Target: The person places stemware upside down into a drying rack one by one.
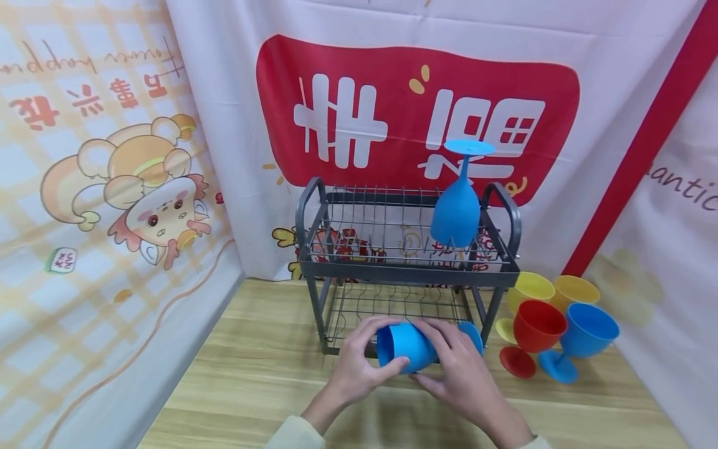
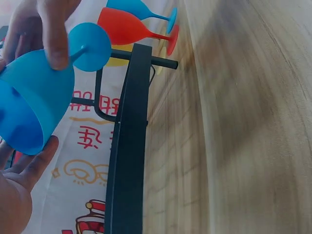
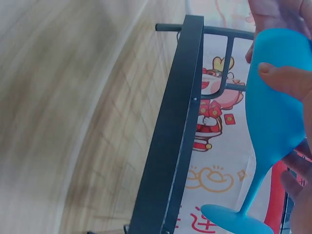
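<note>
A plain blue plastic goblet (image 1: 414, 348) lies on its side in the air before the rack, its mouth toward the left. My left hand (image 1: 359, 362) grips the bowl at the rim, thumb in front and fingers behind. The right hand (image 1: 462, 374) holds the bowl nearer the stem, and partly hides the stem in the head view. In the right wrist view the goblet's stem and round foot (image 3: 236, 220) show in full. A second blue goblet (image 1: 457, 215) stands upside down on the upper tier of the dark wire dish rack (image 1: 409, 271).
Right of the rack, several goblets stand upright on the wooden table (image 1: 252, 380): a red one (image 1: 538, 327), a blue one (image 1: 589, 330), a yellow one (image 1: 530, 293) and an orange-yellow one (image 1: 578, 293). The rack's lower wire tier (image 1: 392, 305) lies behind my hands. Printed curtains (image 1: 224, 125) close off the back and sides.
</note>
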A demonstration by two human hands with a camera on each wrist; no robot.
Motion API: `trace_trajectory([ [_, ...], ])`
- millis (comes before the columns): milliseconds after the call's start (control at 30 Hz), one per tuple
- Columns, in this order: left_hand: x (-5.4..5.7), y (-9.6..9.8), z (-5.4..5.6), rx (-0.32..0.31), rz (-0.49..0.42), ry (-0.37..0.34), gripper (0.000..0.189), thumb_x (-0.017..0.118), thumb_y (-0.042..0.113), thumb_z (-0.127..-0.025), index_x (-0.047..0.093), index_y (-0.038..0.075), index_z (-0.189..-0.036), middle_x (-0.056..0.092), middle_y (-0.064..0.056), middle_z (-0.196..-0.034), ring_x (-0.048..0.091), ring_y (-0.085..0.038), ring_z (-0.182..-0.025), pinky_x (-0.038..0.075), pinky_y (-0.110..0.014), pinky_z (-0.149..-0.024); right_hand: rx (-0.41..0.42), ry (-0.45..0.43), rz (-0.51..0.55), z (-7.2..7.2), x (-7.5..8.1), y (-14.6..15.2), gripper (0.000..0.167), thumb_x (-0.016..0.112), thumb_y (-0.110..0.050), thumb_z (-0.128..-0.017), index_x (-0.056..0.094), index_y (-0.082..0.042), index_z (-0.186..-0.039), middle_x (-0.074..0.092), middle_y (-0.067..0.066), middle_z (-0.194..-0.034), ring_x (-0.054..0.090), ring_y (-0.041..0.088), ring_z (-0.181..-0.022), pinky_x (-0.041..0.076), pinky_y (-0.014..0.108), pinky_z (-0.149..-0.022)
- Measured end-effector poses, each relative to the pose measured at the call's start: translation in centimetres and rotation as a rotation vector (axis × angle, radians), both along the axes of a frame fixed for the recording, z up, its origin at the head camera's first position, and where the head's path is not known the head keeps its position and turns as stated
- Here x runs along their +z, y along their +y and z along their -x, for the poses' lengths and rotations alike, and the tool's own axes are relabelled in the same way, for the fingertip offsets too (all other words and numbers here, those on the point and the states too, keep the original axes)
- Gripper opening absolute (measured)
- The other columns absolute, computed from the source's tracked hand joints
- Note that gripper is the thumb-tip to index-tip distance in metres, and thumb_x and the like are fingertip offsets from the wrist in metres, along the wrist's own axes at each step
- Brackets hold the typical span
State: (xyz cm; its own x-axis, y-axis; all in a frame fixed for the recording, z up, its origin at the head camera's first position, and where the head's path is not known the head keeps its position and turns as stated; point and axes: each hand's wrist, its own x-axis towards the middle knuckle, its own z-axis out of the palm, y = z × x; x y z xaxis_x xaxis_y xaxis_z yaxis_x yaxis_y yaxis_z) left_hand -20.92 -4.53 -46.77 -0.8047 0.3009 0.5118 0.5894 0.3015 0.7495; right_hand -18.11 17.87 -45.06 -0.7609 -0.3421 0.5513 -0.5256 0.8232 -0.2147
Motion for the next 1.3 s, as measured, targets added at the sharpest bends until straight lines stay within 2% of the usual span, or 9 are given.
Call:
trace_trajectory([
  [200,-0.5,-0.4,0.0,0.073,-0.105,-0.059,0.057,0.086,0.034,-0.087,0.064,0.028,-0.139,0.064,0.0,-0.141,0.065,-0.026,-0.119,0.061,-0.031,-0.088,-0.034,0.079,0.177,-0.7,-0.4,-0.8,0.088,0.101,-0.027,-0.07,0.057,-0.013,-0.145,0.062,0.011,-0.139,0.063,0.03,-0.124,0.063,0.055,-0.094],
  [367,-0.6,-0.4,-0.1,0.103,-0.187,-0.084,0.057,0.086,0.028,-0.087,0.063,0.026,-0.139,0.061,-0.003,-0.144,0.066,-0.03,-0.119,0.062,-0.03,-0.087,-0.114,0.03,0.368,-1.1,-0.7,-1.2,0.068,0.097,-0.021,-0.076,0.062,-0.006,-0.132,0.068,0.006,-0.127,0.069,0.022,-0.115,0.065,0.049,-0.092],
  [467,-0.7,-0.2,-0.1,0.106,-0.219,-0.078,0.057,0.086,0.026,-0.087,0.062,0.024,-0.138,0.058,-0.005,-0.146,0.065,-0.031,-0.122,0.062,-0.031,-0.089,-0.175,-0.133,0.501,-1.3,-0.7,-1.5,0.058,0.092,-0.031,-0.084,0.064,-0.01,-0.13,0.07,0.001,-0.124,0.07,0.017,-0.113,0.063,0.047,-0.096],
  [567,-0.7,0.0,-0.1,0.105,-0.243,-0.073,0.057,0.086,0.024,-0.086,0.061,0.021,-0.137,0.057,-0.007,-0.147,0.063,-0.031,-0.125,0.062,-0.03,-0.091,-0.215,-0.363,0.654,-1.3,-0.5,-1.8,0.063,0.083,-0.05,-0.089,0.062,-0.015,-0.137,0.07,0.001,-0.13,0.069,0.019,-0.118,0.06,0.047,-0.104],
  [700,-0.9,0.1,-0.1,0.103,-0.253,-0.064,0.056,0.087,0.023,-0.085,0.06,0.019,-0.134,0.056,-0.006,-0.148,0.062,-0.032,-0.126,0.061,-0.028,-0.091,-0.189,-0.632,0.855,-0.8,-0.3,-2.1,0.076,0.077,-0.062,-0.089,0.059,-0.015,-0.146,0.069,0.007,-0.139,0.069,0.023,-0.124,0.058,0.043,-0.107],
  [833,-1.3,0.3,0.1,0.079,-0.263,-0.056,0.054,0.087,0.022,-0.085,0.057,0.016,-0.129,0.056,-0.011,-0.147,0.061,-0.036,-0.127,0.062,-0.029,-0.09,-0.172,-0.792,0.967,-0.3,-0.3,-2.4,0.084,0.075,-0.064,-0.09,0.054,-0.011,-0.152,0.067,0.014,-0.143,0.068,0.025,-0.126,0.059,0.044,-0.107],
  [933,-1.6,0.4,0.2,0.044,-0.282,-0.055,0.055,0.088,0.019,-0.084,0.055,0.011,-0.127,0.054,-0.018,-0.147,0.061,-0.04,-0.127,0.063,-0.031,-0.089,-0.182,-0.823,0.991,0.0,-0.3,-2.7,0.091,0.074,-0.067,-0.089,0.052,-0.008,-0.154,0.064,0.019,-0.146,0.067,0.029,-0.13,0.057,0.048,-0.109],
  [1033,-1.8,0.5,0.2,0.025,-0.292,-0.064,0.057,0.088,0.018,-0.083,0.053,0.008,-0.126,0.053,-0.021,-0.147,0.061,-0.041,-0.125,0.064,-0.032,-0.09,-0.169,-0.816,1.027,0.1,-0.4,-2.9,0.091,0.076,-0.063,-0.089,0.049,-0.006,-0.155,0.06,0.022,-0.15,0.063,0.034,-0.136,0.054,0.05,-0.112],
  [1300,-2.3,0.4,0.1,0.013,-0.195,-0.178,0.065,0.093,0.025,-0.08,0.051,0.013,-0.128,0.058,-0.011,-0.15,0.065,-0.031,-0.127,0.06,-0.033,-0.097,-0.09,-0.781,1.099,0.0,-0.9,-3.3,0.084,0.08,-0.042,-0.094,0.038,-0.01,-0.158,0.053,0.026,-0.157,0.055,0.043,-0.144,0.052,0.055,-0.114],
])
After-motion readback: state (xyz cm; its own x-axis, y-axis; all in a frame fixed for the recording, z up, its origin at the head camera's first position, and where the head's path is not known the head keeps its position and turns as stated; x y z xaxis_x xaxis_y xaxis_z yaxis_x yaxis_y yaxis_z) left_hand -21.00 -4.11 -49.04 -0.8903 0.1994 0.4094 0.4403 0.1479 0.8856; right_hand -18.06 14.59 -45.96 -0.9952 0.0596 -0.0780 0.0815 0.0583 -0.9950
